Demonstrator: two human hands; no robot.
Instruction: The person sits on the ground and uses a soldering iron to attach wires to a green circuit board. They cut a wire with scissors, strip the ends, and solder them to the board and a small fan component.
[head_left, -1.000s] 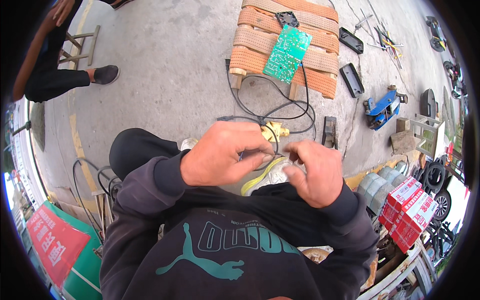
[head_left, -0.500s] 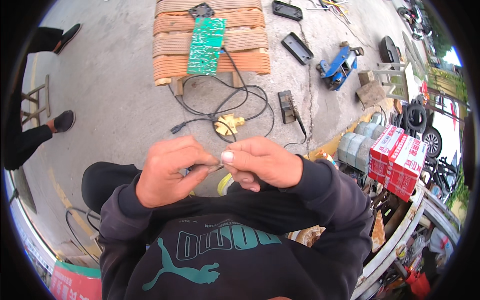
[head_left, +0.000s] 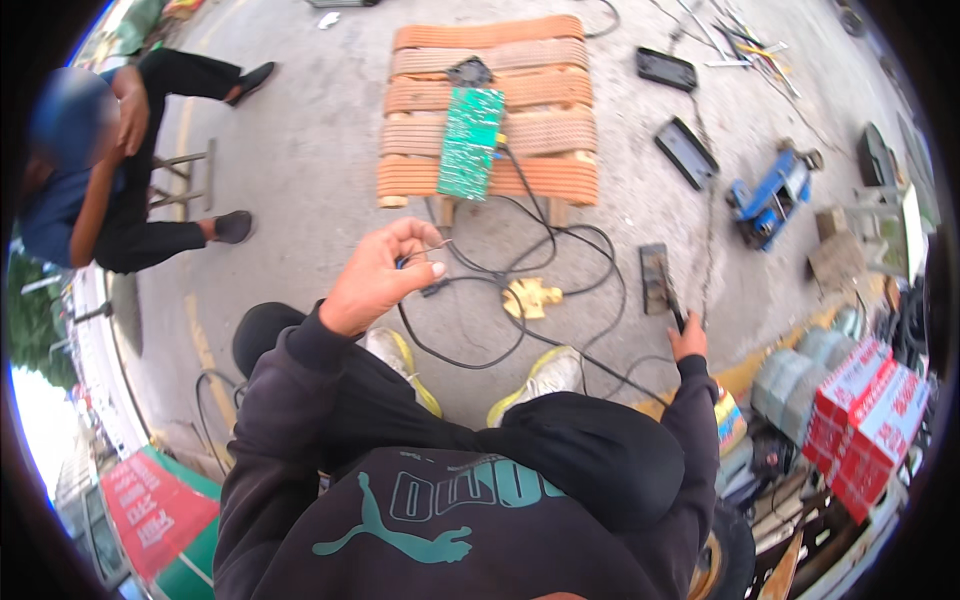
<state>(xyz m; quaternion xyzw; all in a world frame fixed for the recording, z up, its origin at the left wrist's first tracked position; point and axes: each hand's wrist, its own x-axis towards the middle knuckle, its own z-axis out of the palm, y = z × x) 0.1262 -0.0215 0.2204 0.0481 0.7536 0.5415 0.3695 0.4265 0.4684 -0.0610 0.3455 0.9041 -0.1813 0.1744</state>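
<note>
The left hand was curled round thin wire, perhaps keeping its end free, while the right hand grasped a black tool.

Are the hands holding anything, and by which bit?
The left hand holds a thin wire back from one end, which pokes out. The right hand is at a black tool's handle; whether it grips is unclear.

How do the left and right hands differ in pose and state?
The left hand pinches a thin wire; the right hand is at a black handle, its grip unclear. The left hand is nearer the bench; the right hand, nearer a dark holder. Both are bare below dark sleeves.
</note>
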